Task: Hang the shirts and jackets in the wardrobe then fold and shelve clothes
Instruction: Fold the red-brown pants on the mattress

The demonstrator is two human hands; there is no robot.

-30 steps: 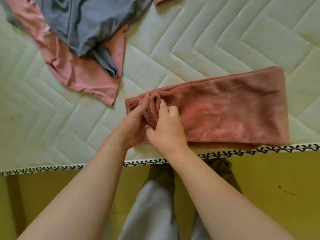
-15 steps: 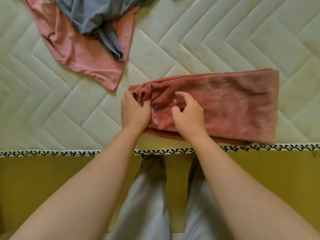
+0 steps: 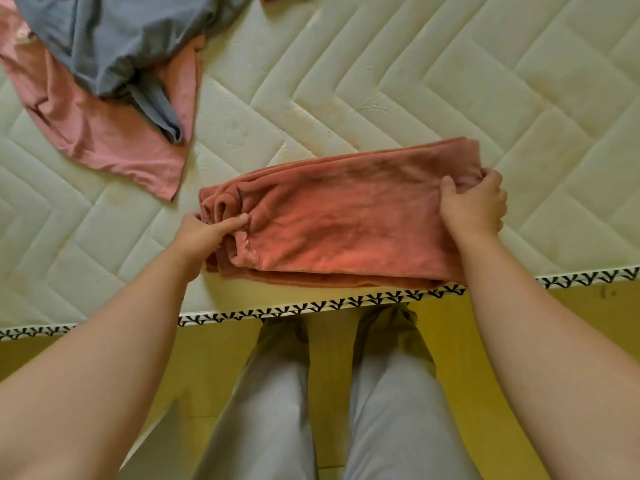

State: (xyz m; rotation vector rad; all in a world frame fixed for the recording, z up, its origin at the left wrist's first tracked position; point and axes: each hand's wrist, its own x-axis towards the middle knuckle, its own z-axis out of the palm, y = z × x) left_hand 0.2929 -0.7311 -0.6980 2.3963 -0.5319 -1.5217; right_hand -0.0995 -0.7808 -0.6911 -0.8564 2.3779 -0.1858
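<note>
I am looking down on a quilted white mattress (image 3: 398, 81), which is carrying the folded rust-red garment (image 3: 346, 216) at its near edge. Below that garment, grey trouser legs (image 3: 273, 410) are standing. Up and left of it, a pink garment (image 3: 114, 143) is lying under a crumpled grey-blue garment (image 3: 114, 39), near but not touching it. The right hand (image 3: 474, 206) is gripping the rust-red garment's right end, fingers curling round the fabric. The left hand (image 3: 204, 233) is pinching its bunched left end.
</note>
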